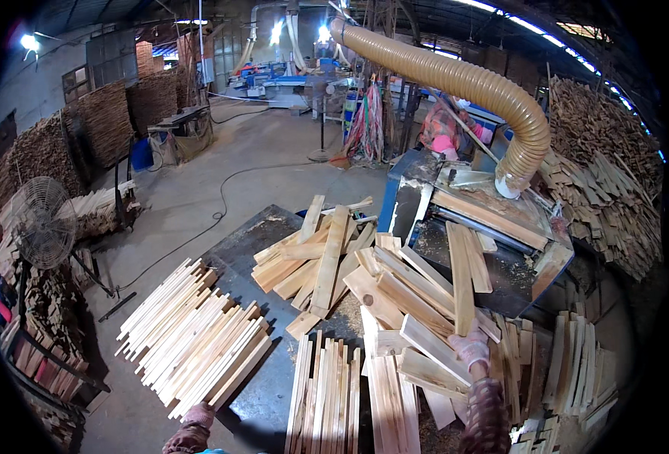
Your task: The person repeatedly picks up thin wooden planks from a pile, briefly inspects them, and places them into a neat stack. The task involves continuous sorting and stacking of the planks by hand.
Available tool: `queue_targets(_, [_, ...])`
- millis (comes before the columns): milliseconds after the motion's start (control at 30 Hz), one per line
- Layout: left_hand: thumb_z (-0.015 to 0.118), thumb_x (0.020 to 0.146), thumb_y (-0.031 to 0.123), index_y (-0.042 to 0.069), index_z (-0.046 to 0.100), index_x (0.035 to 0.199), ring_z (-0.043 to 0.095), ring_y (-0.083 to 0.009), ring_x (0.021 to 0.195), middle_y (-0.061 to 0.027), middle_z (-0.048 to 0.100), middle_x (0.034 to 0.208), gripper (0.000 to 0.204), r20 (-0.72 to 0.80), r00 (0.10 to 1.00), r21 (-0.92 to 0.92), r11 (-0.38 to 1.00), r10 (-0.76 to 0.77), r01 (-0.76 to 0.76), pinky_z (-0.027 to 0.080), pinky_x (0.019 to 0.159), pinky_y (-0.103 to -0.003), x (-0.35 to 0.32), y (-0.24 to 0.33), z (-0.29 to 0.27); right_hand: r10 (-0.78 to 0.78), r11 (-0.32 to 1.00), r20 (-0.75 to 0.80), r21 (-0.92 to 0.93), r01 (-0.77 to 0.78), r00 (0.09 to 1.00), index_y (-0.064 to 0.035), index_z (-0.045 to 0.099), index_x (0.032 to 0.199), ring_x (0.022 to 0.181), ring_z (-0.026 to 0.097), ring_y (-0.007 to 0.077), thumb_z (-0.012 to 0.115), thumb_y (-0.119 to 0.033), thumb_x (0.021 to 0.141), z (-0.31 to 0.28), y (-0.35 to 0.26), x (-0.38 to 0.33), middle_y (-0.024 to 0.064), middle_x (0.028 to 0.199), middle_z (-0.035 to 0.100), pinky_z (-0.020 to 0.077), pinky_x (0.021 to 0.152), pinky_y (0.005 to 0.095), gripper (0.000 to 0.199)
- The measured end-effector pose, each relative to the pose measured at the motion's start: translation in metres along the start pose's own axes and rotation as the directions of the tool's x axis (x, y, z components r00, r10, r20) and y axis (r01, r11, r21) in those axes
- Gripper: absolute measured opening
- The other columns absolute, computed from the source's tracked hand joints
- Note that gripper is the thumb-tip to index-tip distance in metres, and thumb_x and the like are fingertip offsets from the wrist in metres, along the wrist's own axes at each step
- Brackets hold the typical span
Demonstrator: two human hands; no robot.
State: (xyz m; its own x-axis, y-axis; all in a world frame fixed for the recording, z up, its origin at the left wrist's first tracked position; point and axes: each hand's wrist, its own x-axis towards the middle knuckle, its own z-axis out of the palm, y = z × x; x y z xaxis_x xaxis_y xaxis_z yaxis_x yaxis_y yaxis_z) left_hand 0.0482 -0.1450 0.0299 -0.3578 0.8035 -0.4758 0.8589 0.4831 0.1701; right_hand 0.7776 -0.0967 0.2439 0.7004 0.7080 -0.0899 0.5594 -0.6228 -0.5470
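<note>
The right hand (470, 349), gloved in pink, is closing its fingers around the near end of a long plank (462, 278) that is leaning up toward the machine (501, 227) on the right. The left hand (197, 415) is hanging low at the near edge beside the slat stack (194, 337), holding nothing; I cannot tell how far its fingers are curled. A loose board pile (327, 261) is lying in the middle.

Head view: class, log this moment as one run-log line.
right hand: gloved, grip on upright plank | left hand: beside stacked slats, holding nothing visible | machine: behind plank pile
</note>
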Motion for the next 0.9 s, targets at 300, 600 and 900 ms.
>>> queue_targets(300, [0.077,0.077,0.024,0.007,0.059,0.111,0.063,-0.0401,0.099,-0.0187,0.063,0.108,0.042,-0.53,0.845,-0.144,0.99,-0.07,-0.008,0.051,0.082,-0.05,-0.03,0.036,0.009,-0.112,0.796,0.224,0.604,-0.048,0.968,0.0014,0.049,0.14,0.079,0.067,0.0202,0.078,-0.018,0.078,0.017,0.122,-0.157,0.0106,0.097,0.068,0.0527,0.063,0.0306,0.071])
queue_targets(600, [0.076,0.078,0.037,0.005,0.053,0.135,0.054,-0.0421,0.117,-0.0222,0.058,0.125,0.07,-0.528,0.802,-0.059,0.929,0.281,-0.364,0.044,0.101,-0.049,-0.018,0.09,-0.028,-0.413,0.908,0.491,0.15,0.392,0.767,0.0,0.036,0.149,0.142,0.035,0.0371,0.074,-0.044,0.078,-0.115,0.031,-0.271,0.0267,0.148,0.04,0.0269,0.117,0.0437,0.092])
queue_targets(900, [0.067,0.094,0.05,-0.002,0.035,0.151,0.055,-0.0273,0.127,-0.0212,0.049,0.144,0.083,0.15,0.416,-0.989,0.143,0.897,0.048,0.048,0.104,-0.046,-0.108,0.274,-0.125,-0.479,0.766,0.597,-0.073,0.638,0.644,-0.006,0.039,0.148,0.113,0.059,0.0431,0.068,-0.064,0.079,-0.047,-0.024,-0.274,0.0236,0.13,0.055,0.0478,0.098,0.05,0.094])
